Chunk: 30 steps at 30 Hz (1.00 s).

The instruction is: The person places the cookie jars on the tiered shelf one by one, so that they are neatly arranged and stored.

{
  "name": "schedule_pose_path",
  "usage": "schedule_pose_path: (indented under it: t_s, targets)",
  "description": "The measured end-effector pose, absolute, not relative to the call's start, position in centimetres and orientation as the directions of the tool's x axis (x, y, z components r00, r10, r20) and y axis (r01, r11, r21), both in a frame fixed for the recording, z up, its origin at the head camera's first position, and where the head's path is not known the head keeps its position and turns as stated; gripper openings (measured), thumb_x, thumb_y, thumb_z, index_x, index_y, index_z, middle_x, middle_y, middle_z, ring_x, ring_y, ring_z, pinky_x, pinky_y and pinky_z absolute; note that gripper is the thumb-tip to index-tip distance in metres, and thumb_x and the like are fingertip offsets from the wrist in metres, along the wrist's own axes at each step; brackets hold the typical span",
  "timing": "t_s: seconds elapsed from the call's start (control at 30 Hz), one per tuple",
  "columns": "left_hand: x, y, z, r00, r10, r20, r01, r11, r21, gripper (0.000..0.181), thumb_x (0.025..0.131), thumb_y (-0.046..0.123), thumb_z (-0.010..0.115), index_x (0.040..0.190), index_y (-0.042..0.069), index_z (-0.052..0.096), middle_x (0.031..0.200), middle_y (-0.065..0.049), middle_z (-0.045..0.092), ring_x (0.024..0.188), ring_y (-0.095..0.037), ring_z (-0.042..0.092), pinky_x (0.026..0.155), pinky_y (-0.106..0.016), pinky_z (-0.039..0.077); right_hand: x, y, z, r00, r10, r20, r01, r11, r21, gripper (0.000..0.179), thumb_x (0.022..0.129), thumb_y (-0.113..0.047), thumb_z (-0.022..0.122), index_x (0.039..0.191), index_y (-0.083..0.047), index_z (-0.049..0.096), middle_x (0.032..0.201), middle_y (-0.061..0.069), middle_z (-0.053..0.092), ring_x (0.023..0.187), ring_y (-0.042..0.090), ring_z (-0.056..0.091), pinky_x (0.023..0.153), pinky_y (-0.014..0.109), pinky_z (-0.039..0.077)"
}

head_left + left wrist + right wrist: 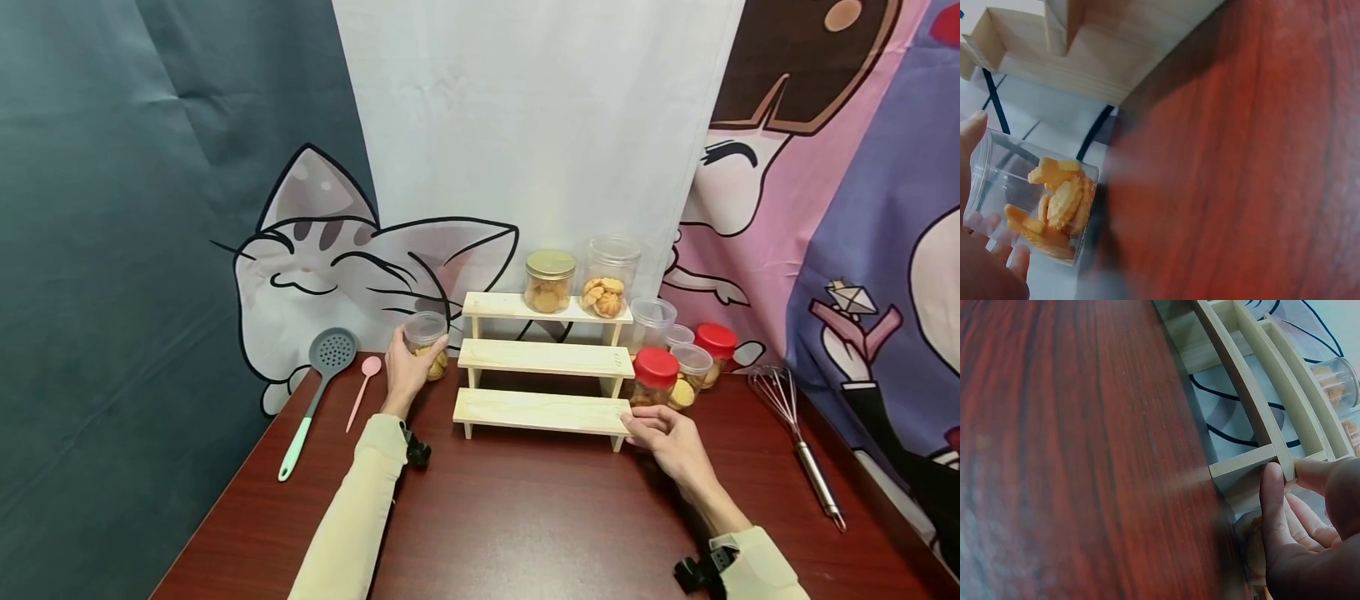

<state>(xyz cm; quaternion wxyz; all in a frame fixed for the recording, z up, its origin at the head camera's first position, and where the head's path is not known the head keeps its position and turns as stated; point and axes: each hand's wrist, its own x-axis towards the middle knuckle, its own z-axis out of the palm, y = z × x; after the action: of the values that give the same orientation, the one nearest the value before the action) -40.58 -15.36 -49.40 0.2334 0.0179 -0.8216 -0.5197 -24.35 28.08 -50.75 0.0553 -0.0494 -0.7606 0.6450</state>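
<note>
My left hand (406, 372) grips a clear jar (424, 327) of cookies, to the left of a three-step wooden display rack (546, 357). In the left wrist view, the thumb and fingers lie around the upper part of the jar (1007, 165), and golden cookies (1063, 203) are gathered at its bottom end. At the rack's front right corner, my right hand (675, 446) pinches the end of the lowest board (540, 410). The right wrist view shows the thumb (1274, 503) against that corner. On the top step stand a gold-lidded jar (550, 283) and a taller clear jar (609, 275), both with cookies.
Right of the rack cluster several jars, including a red-lidded jar (655, 375) beside my right hand and another red-lidded jar (715, 346) behind. A whisk (806, 458) lies far right. On the left lie a slotted skimmer (322, 387) and a small pink spoon (367, 375). A printed curtain (540, 125) hangs behind.
</note>
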Motion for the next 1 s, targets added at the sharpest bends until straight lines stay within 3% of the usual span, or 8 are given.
schedule_pose_path:
  t_s: [0.43, 1.0]
  targets:
    - [-39.7, -13.7, -45.4, -0.823, -0.272, 0.498, 0.407, 0.33, 0.852, 0.083, 0.082, 0.049, 0.095, 0.151, 0.02, 0.058, 0.14, -0.011, 0.065, 0.135, -0.027, 0.06, 0.116, -0.05, 0.048, -24.4, 28.1, -50.7, -0.989, 0.148, 0.023, 0.002, 0.167, -0.986, 0.048, 0.101, -0.022, 0.08, 0.131, 0.011, 0.063, 0.093, -0.008, 0.081, 0.083, 0.009, 0.078, 0.082, 0.032, 0.066]
    - [-39.2, -10.3, -38.5, -0.741, -0.3, 0.601, 0.514, 0.323, 0.795, 0.091, 0.081, 0.051, 0.095, 0.158, 0.032, 0.052, 0.145, -0.01, 0.057, 0.135, -0.025, 0.054, 0.114, -0.051, 0.046, -24.3, 28.1, -50.7, -0.99, 0.137, 0.03, -0.007, 0.172, -0.985, 0.047, 0.101, -0.021, 0.08, 0.13, 0.012, 0.063, 0.094, -0.006, 0.081, 0.083, 0.008, 0.078, 0.082, 0.032, 0.066]
